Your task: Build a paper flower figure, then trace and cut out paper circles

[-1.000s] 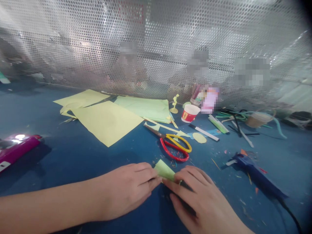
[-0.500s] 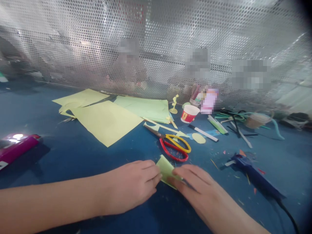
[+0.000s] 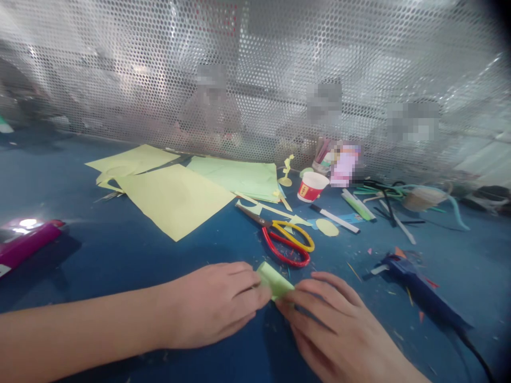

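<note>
A small piece of light green paper (image 3: pixel 275 280), curled into a roll, lies between my two hands near the front of the blue table. My left hand (image 3: pixel 223 303) is closed on its left end, fingertips pressed together. On its right end, my right hand (image 3: pixel 327 319) pinches the paper between thumb and fingers. Scissors (image 3: pixel 285 242) with one red and one yellow handle lie just beyond the roll, blades pointing to the upper left.
Yellow sheets (image 3: pixel 175 199) and green sheets (image 3: pixel 239 175) lie farther back. A paper cup (image 3: pixel 312 187), a marker (image 3: pixel 335 219) and a yellow oval (image 3: pixel 327 227) are beyond the scissors. A blue glue gun (image 3: pixel 425 292) is at right, a purple device (image 3: pixel 30 244) at left.
The green paper has gone from a flatter, folded shape to a tighter roll. My right hand's fingers have shifted along its right end, and my left fingers have moved slightly right.
</note>
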A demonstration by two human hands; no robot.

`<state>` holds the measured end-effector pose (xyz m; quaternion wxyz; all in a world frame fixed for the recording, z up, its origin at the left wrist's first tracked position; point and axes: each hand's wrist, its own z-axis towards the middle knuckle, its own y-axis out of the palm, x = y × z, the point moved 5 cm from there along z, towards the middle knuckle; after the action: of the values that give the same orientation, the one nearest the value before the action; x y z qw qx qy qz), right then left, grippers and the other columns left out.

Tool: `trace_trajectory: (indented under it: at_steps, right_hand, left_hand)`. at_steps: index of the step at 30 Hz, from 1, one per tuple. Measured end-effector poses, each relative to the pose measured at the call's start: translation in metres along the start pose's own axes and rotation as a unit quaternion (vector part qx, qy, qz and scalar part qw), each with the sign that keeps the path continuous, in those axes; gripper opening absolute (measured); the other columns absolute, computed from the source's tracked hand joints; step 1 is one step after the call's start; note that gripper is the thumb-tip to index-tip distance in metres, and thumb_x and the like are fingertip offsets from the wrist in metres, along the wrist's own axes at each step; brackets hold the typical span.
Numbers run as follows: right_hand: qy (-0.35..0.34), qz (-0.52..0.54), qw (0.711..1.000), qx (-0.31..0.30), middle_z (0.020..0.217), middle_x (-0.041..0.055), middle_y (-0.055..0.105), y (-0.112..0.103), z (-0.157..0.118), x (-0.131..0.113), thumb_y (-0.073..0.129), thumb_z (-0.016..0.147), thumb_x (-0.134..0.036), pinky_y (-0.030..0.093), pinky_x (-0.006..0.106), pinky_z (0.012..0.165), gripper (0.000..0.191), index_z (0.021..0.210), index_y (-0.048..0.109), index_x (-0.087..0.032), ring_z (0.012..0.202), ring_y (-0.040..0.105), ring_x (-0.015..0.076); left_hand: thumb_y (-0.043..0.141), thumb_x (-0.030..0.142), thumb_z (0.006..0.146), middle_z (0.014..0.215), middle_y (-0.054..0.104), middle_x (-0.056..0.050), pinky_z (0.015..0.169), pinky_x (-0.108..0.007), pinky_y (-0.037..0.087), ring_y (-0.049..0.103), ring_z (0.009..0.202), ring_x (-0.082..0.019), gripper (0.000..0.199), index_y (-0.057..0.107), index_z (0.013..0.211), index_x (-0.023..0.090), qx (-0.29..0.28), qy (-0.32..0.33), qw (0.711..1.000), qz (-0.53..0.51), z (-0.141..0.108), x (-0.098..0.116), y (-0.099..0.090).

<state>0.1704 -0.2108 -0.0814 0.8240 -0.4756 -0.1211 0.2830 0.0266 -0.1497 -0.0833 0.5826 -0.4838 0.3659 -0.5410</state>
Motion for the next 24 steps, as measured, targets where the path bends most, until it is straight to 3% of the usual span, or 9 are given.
trace_trajectory:
  at_steps: [6, 12, 16, 24]
  right_hand:
    - [0.018, 0.012, 1.0, 0.016, 0.097, -0.0036, 0.069, 0.0, 0.0, 0.001, 0.056, 0.081, -0.021, 0.035, 0.031, 0.099, 0.022, 0.099, 0.067, -0.025, 0.097, 0.057, 0.0129]
    - [0.009, -0.006, 1.0, -0.026, 0.098, 0.0013, 0.069, -0.007, 0.003, 0.005, 0.052, 0.082, -0.02, 0.044, 0.034, 0.09, 0.029, 0.109, 0.064, -0.022, 0.096, 0.057, 0.0174]
    - [-0.023, -0.003, 0.999, -0.028, 0.094, 0.0025, 0.069, -0.013, 0.005, 0.004, 0.052, 0.081, -0.016, 0.048, 0.035, 0.086, 0.028, 0.105, 0.065, -0.022, 0.091, 0.058, 0.0175]
    - [0.021, 0.015, 0.999, -0.031, 0.093, 0.0053, 0.067, -0.008, 0.004, 0.009, 0.053, 0.08, -0.017, 0.05, 0.035, 0.083, 0.026, 0.101, 0.067, -0.021, 0.089, 0.059, 0.0186]
  left_hand:
    - [0.039, 0.021, 0.091, 0.112, 0.061, -0.011, 0.095, -0.036, 0.042, 0.053, 0.104, -0.022, 0.032, 0.054, 0.116, 0.011, -0.011, -0.017, 1.0, -0.022, 0.002, -0.005, -0.002]
    - [0.042, 0.022, 0.089, 0.115, 0.056, -0.012, 0.1, -0.037, 0.038, 0.047, 0.11, -0.024, 0.034, 0.054, 0.118, 0.011, -0.022, -0.05, 0.998, -0.041, 0.007, -0.008, -0.003]
    - [0.041, 0.024, 0.089, 0.115, 0.055, -0.012, 0.098, -0.038, 0.039, 0.047, 0.11, -0.025, 0.035, 0.053, 0.119, 0.011, -0.032, -0.056, 0.997, -0.035, 0.008, -0.008, -0.002]
    - [0.038, 0.026, 0.09, 0.118, 0.055, -0.012, 0.1, -0.039, 0.036, 0.047, 0.111, -0.025, 0.04, 0.045, 0.128, 0.013, -0.03, -0.039, 0.999, -0.01, 0.005, -0.008, 0.003]
